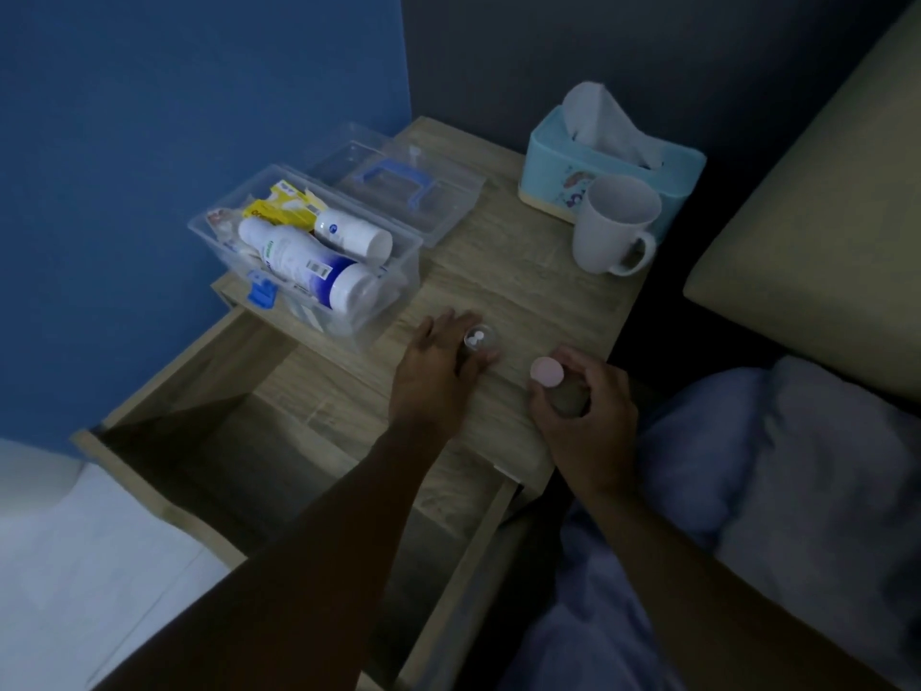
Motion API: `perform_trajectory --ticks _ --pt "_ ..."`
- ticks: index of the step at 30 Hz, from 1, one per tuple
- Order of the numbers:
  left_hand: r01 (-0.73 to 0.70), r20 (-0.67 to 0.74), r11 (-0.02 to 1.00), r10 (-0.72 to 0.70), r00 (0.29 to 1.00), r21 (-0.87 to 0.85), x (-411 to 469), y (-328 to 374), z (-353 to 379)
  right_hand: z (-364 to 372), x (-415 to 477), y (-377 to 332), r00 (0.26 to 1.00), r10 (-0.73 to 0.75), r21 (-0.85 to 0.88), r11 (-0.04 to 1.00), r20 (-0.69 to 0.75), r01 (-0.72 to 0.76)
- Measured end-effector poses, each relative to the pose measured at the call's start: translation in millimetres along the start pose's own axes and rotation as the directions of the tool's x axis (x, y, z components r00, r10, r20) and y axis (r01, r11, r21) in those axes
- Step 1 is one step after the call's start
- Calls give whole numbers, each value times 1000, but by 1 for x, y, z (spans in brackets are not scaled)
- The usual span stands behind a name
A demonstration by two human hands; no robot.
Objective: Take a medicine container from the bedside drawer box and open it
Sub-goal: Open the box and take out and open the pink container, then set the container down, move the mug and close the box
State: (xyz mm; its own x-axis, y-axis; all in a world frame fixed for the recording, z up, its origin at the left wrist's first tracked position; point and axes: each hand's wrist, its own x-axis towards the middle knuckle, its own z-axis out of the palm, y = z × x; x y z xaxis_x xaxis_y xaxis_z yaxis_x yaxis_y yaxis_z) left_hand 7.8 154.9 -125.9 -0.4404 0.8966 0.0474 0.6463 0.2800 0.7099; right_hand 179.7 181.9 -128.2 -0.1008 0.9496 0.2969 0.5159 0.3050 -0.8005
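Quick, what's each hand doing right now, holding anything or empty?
Left hand: fingers around a small clear cap with two white tablets, resting on the nightstand.
Right hand: closed on the pink-topped container.

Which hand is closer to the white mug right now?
Right. The right hand, holding a pink-capped bottle, sits below the white mug; the left hand lies farther left.

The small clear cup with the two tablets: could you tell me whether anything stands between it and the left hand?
Nothing visible does. The left hand already rests against the small clear cup on the nightstand top. The right hand holds the pink-capped container apart, to its right.
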Motion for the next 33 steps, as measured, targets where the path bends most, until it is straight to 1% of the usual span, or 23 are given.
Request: perform_trajectory --ticks 4,8,10,12,13,15,16,18,19,21,24,26,27,29,30,33 --pt "18 39 1000 -18 999 -12 1 1 -3 2 1 3 999 -2 17 1000 33 1" --pt "14 202 997 2 979 -76 4 -2 -14 0 4 4 996 18 42 999 88 -22" --pt "18 252 997 1 968 -73 3 -3 -23 -2 5 4 995 23 38 999 101 -26" --pt "-8 256 1000 4 967 12 -3 -4 -27 -6 3 3 990 52 54 997 134 -59" --pt "-40 251 993 10 968 113 -9 -6 -28 -8 3 2 985 79 69 993 153 -91" --pt "-130 230 925 48 972 358 -25 -12 -24 -10 5 -2 973 153 98 980 175 -172" --pt "-160 213 885 72 974 436 -34 -14 -22 -11 8 -4 969 181 113 973 167 -201" --pt "-164 188 859 81 979 485 -43 -16 -19 -16 16 -10 976 174 124 974 128 -190" --pt "-157 188 858 72 979 488 -43 -15 -19 -18 21 -13 986 129 111 984 102 -140" --pt "-149 197 850 55 979 506 -42 -13 -18 -21 36 -19 998 -12 55 998 58 9" --pt "-151 200 837 51 978 526 -41 -12 -18 -21 69 -32 980 -199 -7 980 21 200" --pt "-140 200 842 39 979 520 -42 -12 -18 -21 96 -42 959 -281 -88 955 30 283" --pt "-137 200 843 36 979 520 -41 -12 -18 -21 110 -46 954 -297 -127 945 49 301" --pt "-141 206 838 35 978 527 -40 -12 -17 -21 136 -51 957 -273 -206 935 99 289" --pt "-144 208 837 37 977 528 -40 -12 -17 -20 148 -52 966 -230 -265 930 116 253" --pt "-149 209 837 43 977 526 -41 -11 -18 -15 174 -51 996 -3 -477 878 87 44"
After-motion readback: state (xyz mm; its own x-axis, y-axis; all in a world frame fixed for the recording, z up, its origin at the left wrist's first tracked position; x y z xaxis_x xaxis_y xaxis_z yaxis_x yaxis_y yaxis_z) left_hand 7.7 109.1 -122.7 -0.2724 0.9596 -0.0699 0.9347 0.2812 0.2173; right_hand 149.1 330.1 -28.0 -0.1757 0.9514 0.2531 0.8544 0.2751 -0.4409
